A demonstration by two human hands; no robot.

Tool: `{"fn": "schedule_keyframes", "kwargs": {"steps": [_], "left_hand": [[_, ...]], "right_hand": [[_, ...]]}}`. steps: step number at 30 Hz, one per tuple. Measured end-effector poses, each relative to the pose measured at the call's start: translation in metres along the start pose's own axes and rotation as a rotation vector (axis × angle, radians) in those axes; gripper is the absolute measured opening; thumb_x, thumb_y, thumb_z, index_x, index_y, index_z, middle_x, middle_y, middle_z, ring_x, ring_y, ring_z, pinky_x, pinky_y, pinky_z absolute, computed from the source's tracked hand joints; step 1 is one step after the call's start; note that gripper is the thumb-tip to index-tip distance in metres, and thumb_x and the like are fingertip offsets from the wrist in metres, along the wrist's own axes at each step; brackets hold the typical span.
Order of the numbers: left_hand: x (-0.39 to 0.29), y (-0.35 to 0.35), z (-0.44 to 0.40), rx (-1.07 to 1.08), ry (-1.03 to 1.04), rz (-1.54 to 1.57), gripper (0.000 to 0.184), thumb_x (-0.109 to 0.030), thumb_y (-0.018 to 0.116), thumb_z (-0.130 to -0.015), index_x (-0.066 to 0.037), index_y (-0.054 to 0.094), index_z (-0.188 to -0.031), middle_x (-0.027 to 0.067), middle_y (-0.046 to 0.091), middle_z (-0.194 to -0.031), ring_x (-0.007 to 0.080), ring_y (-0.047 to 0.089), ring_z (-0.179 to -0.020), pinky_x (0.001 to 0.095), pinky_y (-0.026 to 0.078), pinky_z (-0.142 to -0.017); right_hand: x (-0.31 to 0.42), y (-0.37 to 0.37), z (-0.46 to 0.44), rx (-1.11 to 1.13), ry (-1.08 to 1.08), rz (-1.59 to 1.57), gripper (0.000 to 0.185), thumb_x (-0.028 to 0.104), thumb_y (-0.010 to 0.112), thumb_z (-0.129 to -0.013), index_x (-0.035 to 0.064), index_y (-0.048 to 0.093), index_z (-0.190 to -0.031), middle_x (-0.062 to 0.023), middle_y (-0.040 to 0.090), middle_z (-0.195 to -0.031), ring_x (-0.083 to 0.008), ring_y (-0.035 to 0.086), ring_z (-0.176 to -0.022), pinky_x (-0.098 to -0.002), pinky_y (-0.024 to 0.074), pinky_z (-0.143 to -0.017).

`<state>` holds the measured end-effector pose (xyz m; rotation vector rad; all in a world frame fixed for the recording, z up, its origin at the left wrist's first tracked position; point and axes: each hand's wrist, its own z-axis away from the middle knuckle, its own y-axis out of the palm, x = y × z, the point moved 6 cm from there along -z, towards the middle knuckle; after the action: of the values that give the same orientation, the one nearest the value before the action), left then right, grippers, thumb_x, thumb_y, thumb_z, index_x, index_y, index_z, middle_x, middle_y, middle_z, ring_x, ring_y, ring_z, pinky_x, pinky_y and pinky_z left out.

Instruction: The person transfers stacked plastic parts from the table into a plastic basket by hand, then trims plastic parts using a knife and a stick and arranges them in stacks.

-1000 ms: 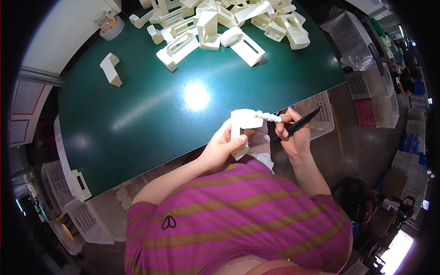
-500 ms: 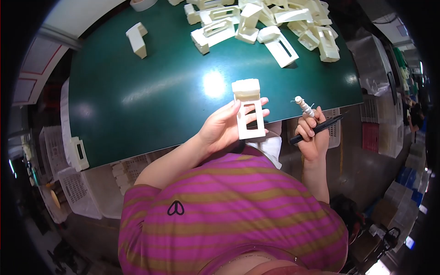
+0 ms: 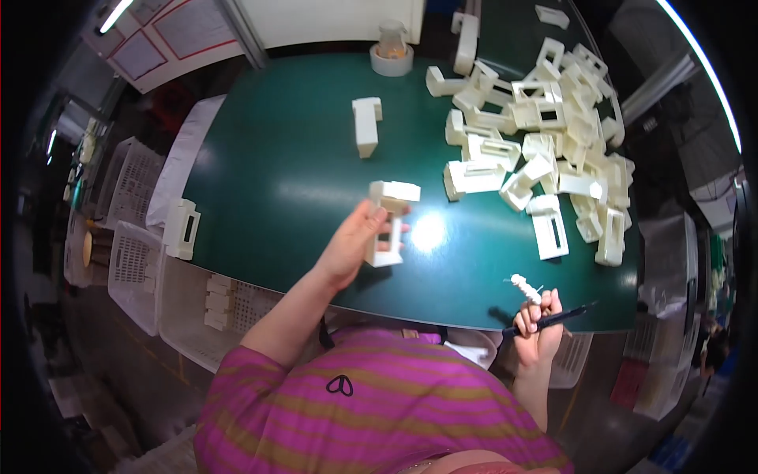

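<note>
Cream plastic part (image 3: 397,192), block-ended with a cutout window, sits near the middle of the frame in the left hand (image 3: 350,246). Grip there is closed on the part: thumb along its left side, fingers passing behind, tips showing past the right edge. Block end points to the top of the frame; whether the lower end touches the green table (image 3: 292,213) cannot be told. Right hand (image 3: 538,329), lower right at the table's near edge, has its fingers curled round two items at once: a dark pen-like tool (image 3: 567,314), slanting across the fingers with its thin end toward the right of the frame, and a white wrapped stick (image 3: 527,288), knobbly, pointing up and left, loose strands at its tip. Right hand well apart from the held part. Upper right: heap of similar parts (image 3: 580,183), jumbled, many overlapping. Single loose part (image 3: 365,130) lies above the left hand, apart from the heap. Another windowed part (image 3: 181,229) at the table's left edge. Top centre: white ring (image 3: 392,63), a clear jar (image 3: 392,35) rising from it. Lower left: pale crate (image 3: 189,332) below the table edge, stacked pieces inside.
</note>
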<state>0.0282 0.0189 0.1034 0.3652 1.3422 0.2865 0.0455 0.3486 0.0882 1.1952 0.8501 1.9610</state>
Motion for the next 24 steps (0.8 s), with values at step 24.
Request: {"fn": "schedule_keyframes", "kwargs": {"steps": [24], "left_hand": [[-0.027,0.008,-0.041,0.125,0.603,-1.821,0.052,-0.020,0.057,-0.093,-0.024,0.042,-0.143,0.0100,0.039,-0.150,0.0314,0.034,-0.140,0.0544,0.024,-0.115]], "right_hand": [[0.010,0.000,-0.007,0.044,-0.118,0.149,0.035,0.026,0.035,-0.106,0.0046,0.053,-0.084,-0.0099,0.053,-0.068,-0.0140,0.045,-0.046,-0.0246,0.0352,-0.040]]}}
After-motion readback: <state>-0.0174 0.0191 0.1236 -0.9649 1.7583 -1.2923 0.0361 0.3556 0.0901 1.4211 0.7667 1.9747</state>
